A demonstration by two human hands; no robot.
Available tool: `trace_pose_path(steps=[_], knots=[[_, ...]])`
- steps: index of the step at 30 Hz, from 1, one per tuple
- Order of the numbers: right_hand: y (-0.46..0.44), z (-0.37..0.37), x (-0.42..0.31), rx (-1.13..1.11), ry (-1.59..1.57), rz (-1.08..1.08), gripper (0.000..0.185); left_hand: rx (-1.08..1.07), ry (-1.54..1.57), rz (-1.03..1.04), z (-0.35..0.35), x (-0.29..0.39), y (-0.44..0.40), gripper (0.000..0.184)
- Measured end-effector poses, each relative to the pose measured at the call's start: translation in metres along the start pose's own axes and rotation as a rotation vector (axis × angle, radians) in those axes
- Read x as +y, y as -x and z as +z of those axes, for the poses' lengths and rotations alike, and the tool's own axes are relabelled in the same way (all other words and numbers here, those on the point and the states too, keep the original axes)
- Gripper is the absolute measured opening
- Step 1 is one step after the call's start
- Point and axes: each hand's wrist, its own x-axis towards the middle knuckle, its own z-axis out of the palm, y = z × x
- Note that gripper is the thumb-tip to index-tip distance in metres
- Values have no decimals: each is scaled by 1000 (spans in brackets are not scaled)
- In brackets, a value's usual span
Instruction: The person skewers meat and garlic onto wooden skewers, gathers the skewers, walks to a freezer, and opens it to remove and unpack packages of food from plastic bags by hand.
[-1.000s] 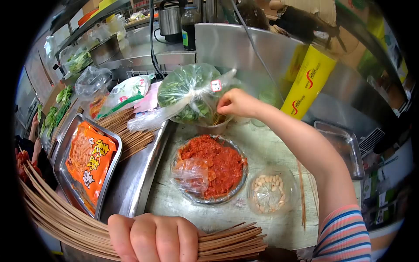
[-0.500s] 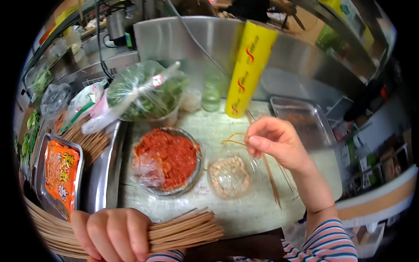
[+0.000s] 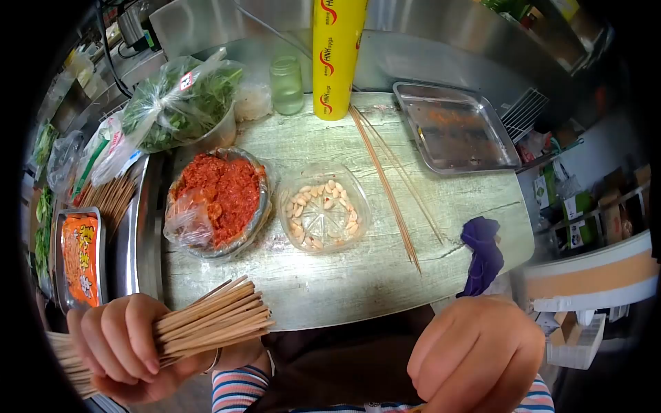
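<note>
A thick bundle of wooden skewers (image 3: pixel 213 318) lies across my left hand (image 3: pixel 124 344), whose fingers are wrapped round it near the front left of the table. My right hand (image 3: pixel 478 351) is closed at the lower right, in front of the table edge. A sliver of a yellow rubber band (image 3: pixel 416 408) shows beneath its fingers; the rest is hidden. A few loose skewers (image 3: pixel 385 186) lie on the table (image 3: pixel 330 289). Near the middle stands a clear plastic container (image 3: pixel 361 230) with pale, clove-like pieces. Left of it is a bowl (image 3: pixel 258 220) of red minced food, partly under plastic film.
A metal tray (image 3: pixel 458 131) with reddish residue sits at the back right. A yellow roll (image 3: pixel 337 62) and a green glass jar (image 3: pixel 286 86) stand behind. Bagged greens (image 3: pixel 186 103) and an orange packet (image 3: pixel 80 260) are at left. A purple cloth (image 3: pixel 480 255) lies on the right edge.
My right hand has come down from above the container to the lower right, near my body. The view has shifted, uncovering the purple cloth. My left hand still grips the skewers.
</note>
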Motion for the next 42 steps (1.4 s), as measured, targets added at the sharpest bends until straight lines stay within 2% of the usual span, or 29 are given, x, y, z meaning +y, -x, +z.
trace_pose_path(steps=[1,4,6,7,9,10,12,14,17,19,20,21,22,24,26,27,29,30,32,33,35,36,37,39,40,41,42], knots=[[4,4,-1,62,12,-38,11,34,-46,42,3,-1,5,20],[5,6,-8,157,85,-216,14,31,-89,-104,6,9,25,20],[15,11,-22,99,-697,-166,15,85,-117,-193,9,13,41,19],[16,6,-28,99,-695,-160,15,90,-114,-191,11,12,47,19],[16,-10,-36,-438,-964,-158,17,148,-72,-260,16,10,56,16],[20,-9,-41,-434,-965,-165,17,159,-59,-274,19,8,58,15],[25,-5,-49,-380,-258,277,16,161,-25,-308,19,5,59,11],[28,0,-56,-335,99,471,16,170,-9,-330,13,-1,58,7],[21,6,-65,-431,288,499,17,223,-107,-360,3,-14,59,12],[11,-6,-66,-394,207,843,44,268,-158,-369,2,-25,61,15],[12,-1,-71,-202,649,879,61,249,-128,-387,2,-31,61,15],[17,1,-58,-216,644,863,61,226,-83,-407,3,-38,60,16],[30,0,-35,-160,796,687,63,256,-26,-429,5,-43,60,16],[39,4,-11,-99,958,500,66,339,50,-484,13,-56,60,15],[44,11,-3,-249,1123,656,59,364,137,-502,16,-68,61,15],[53,9,2,-255,1129,645,59,399,214,-521,17,-72,61,16],[74,4,18,41,959,484,54,420,284,-507,23,-75,57,20],[83,1,26,27,960,467,54,465,431,-512,27,-75,55,21],[95,-7,41,181,507,663,41,538,612,-530,33,-78,56,21],[93,-12,48,163,507,649,41,536,556,-620,34,-82,64,22],[79,-24,63,231,646,470,35,515,408,-800,35,-89,83,22],[68,-42,66,157,813,330,42,504,318,-893,36,-89,91,20],[64,-55,58,140,805,307,42,487,308,-871,33,-86,95,20],[47,-74,35,-232,1521,307,55,432,-211,-1016,26,-84,98,13],[40,-68,20,-357,1381,610,61,413,-215,-995,21,-85,100,13],[41,-58,9,-484,1215,901,68,337,-422,-943,13,-85,101,13],[52,-49,13,-494,1090,880,72,272,-633,-877,8,-83,100,13]])
